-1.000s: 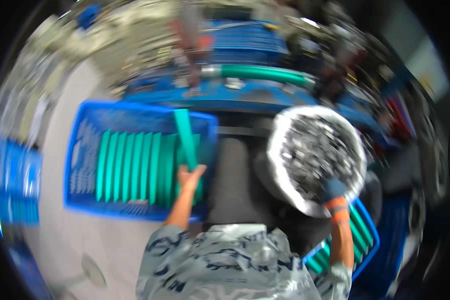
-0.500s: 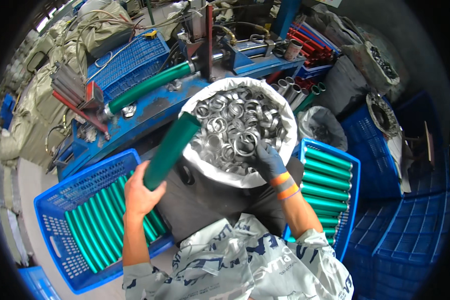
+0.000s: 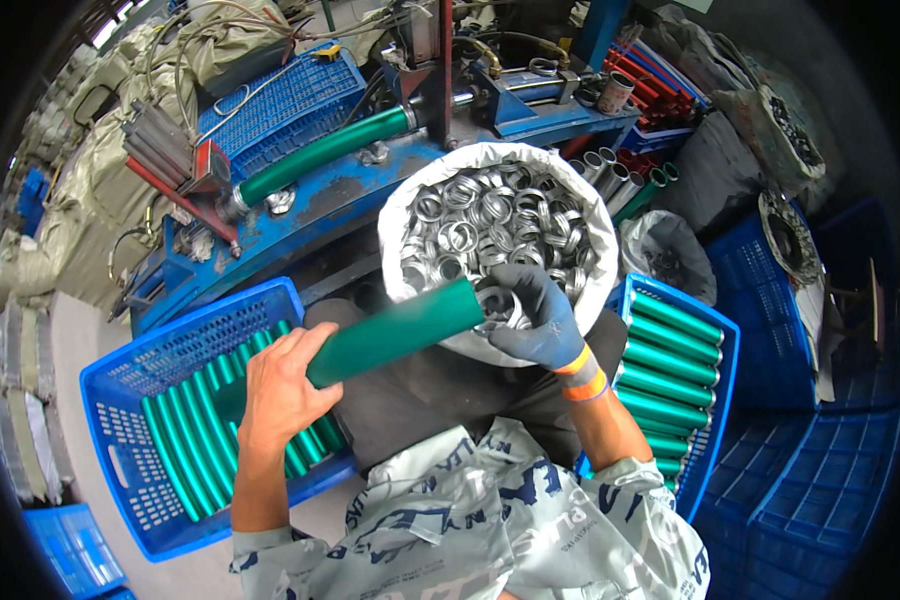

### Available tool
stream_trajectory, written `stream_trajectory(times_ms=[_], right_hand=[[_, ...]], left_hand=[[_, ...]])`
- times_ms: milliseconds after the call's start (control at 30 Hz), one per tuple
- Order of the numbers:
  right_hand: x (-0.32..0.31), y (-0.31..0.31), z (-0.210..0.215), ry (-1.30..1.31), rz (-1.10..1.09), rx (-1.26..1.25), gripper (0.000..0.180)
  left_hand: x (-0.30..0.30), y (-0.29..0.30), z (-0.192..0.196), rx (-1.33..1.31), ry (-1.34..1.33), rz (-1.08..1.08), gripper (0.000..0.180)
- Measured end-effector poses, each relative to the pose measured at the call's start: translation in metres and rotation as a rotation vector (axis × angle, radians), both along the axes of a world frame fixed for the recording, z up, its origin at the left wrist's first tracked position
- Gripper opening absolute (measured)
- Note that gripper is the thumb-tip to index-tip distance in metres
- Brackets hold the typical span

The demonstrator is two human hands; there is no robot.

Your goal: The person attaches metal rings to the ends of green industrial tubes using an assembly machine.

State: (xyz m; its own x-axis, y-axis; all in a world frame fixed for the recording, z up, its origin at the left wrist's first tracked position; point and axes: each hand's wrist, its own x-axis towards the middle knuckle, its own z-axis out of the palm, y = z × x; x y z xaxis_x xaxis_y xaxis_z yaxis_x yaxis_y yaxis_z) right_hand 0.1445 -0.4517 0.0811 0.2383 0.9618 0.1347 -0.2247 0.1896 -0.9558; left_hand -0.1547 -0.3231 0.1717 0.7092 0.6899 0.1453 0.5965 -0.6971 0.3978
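Note:
My bare left hand [image 3: 282, 388] is closed around a green metal tube [image 3: 400, 333], held nearly level with its far end pointing right. In its dark work glove, my right hand [image 3: 548, 325] grips a silver metal ring [image 3: 512, 297] close by that end. Whether ring and tube touch, I cannot tell. Both hands are over the near edge of a white-lined container [image 3: 394, 220], which is heaped with silver rings [image 3: 490, 212].
Blue crates of green tubes stand on the left [image 3: 105, 400] and right [image 3: 725, 390]. Beyond them, a blue machine bench [image 3: 345, 190] has another green tube [image 3: 325, 153] clamped on it. Steel tubes [image 3: 610, 175], sacks and stacked blue crates [image 3: 820, 460] are at the right.
The tube has swung from steeply raised to nearly level, its end now beside my right hand. My right hand has lifted a ring off the heap and drawn it nearer. The view has shifted slightly.

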Motion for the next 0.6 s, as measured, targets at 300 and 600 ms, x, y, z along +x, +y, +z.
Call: stream_trajectory(times_ms=[300,600], right_hand=[[-0.013,0.01,-0.006,-0.154,0.019,0.051,0.094],[-0.026,0.015,-0.016,-0.331,-0.045,-0.006,0.08]], left_hand=[[0.007,0.001,-0.012,0.038,0.051,-0.061,0.054],[0.007,0.003,-0.029,-0.037,0.042,-0.04,0.057]])
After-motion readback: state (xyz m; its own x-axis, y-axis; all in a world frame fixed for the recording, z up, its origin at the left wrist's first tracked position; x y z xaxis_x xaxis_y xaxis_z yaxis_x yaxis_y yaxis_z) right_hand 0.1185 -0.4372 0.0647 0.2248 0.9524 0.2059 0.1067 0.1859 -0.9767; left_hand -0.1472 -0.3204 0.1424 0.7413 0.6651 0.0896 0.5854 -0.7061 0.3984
